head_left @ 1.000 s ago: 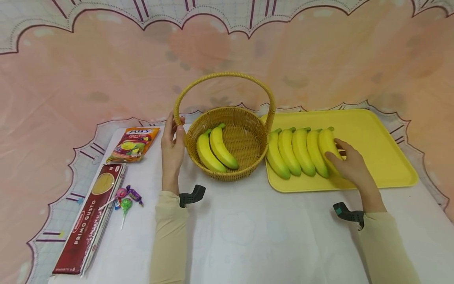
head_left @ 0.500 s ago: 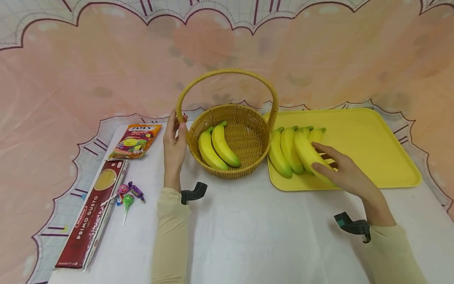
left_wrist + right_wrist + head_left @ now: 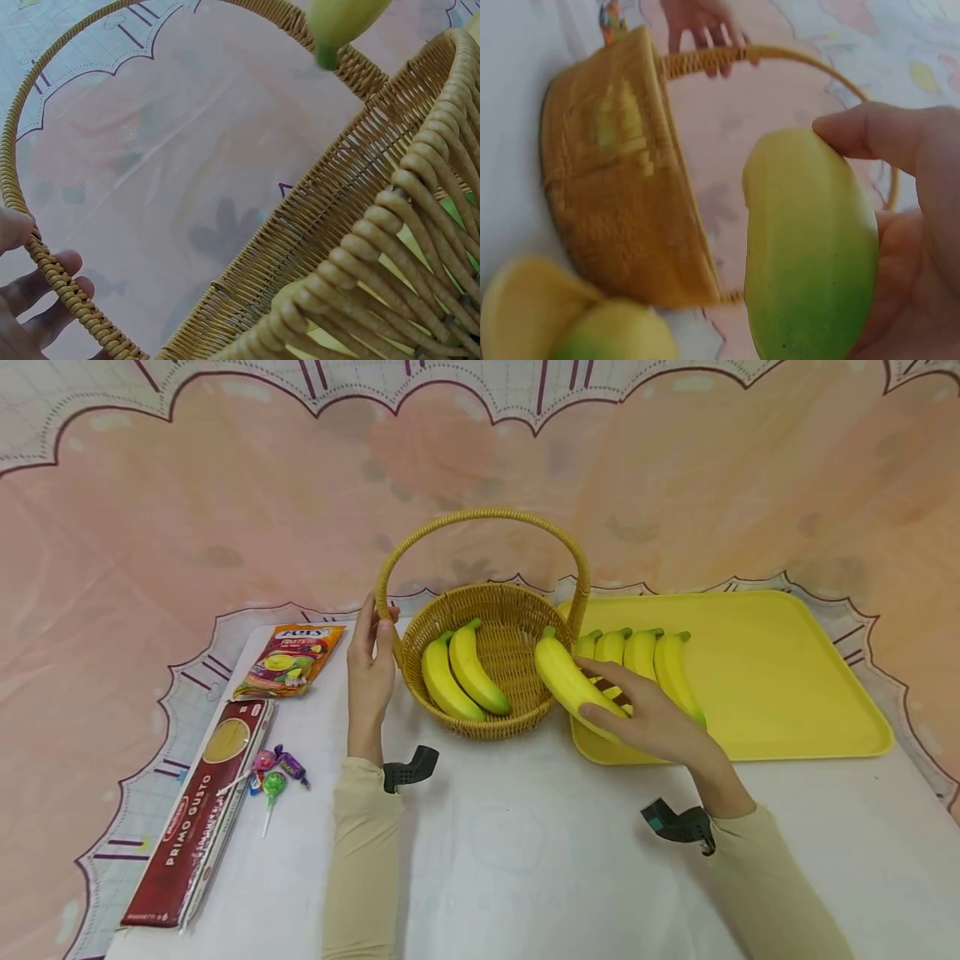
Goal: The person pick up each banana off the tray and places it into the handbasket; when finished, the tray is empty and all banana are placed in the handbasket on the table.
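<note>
A banana (image 3: 573, 681), yellow with a green end, is held in my right hand (image 3: 652, 714) over the basket's right rim. In the right wrist view the thumb and fingers lie on either side of this banana (image 3: 810, 247). My left hand (image 3: 369, 668) holds the handle (image 3: 56, 274) of the wicker basket (image 3: 491, 727) low on its left side, thumb and fingers on opposite sides of it. Two bananas (image 3: 465, 672) lie side by side in the left half of the basket. Several more bananas (image 3: 671, 672) lie in a row on the yellow tray (image 3: 787, 685).
Left of the basket lie an orange candy bag (image 3: 288, 660) and a long red spaghetti pack (image 3: 198, 814). Two lollipops (image 3: 273, 785) and a purple wrapped sweet (image 3: 292, 766) lie by the pack. The tray's left edge adjoins the basket.
My right hand has lifted the rightmost banana from the tray row and carried it left to the basket's rim. The left hand stays at the handle.
</note>
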### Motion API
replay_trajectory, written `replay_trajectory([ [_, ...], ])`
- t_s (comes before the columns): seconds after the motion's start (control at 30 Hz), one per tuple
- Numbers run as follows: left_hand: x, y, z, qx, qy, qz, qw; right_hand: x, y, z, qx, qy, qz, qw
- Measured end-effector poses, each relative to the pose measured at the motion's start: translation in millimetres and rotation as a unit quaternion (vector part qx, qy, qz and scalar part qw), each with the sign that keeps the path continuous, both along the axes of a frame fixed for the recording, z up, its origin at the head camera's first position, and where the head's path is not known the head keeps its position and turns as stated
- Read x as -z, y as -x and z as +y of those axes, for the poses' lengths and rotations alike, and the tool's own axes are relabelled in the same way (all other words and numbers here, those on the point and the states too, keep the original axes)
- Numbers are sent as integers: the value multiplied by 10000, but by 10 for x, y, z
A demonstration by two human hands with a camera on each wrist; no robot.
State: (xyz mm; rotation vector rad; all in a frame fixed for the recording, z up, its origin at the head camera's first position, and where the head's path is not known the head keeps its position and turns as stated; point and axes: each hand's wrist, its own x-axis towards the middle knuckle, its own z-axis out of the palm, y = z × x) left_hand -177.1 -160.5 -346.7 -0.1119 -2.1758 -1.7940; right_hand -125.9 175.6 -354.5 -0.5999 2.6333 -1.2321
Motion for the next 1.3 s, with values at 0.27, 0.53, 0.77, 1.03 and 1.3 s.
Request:
replay_trajectory([
  [0.27, -19, 0, 8, 52, 22, 1, 10000, -17, 330, -481, 124, -14, -74, 9999],
  [0.53, -21, -1, 2, 46, -47, -83, 9999, 29, 681, -865, 360, -361, -185, 9985],
  [0.77, -14, -22, 0, 89, -87, -60, 9999, 185, 879, -1116, 338, -1107, -154, 9932],
  [1.03, -33, -35, 8, 85, -6, -131, 9999, 357, 964, -1238, 439, -1683, -532, 9833],
  [1.3, -53, -28, -3, 103, -52, -99, 9999, 270, 929, -1194, 479, -1863, -406, 9805],
])
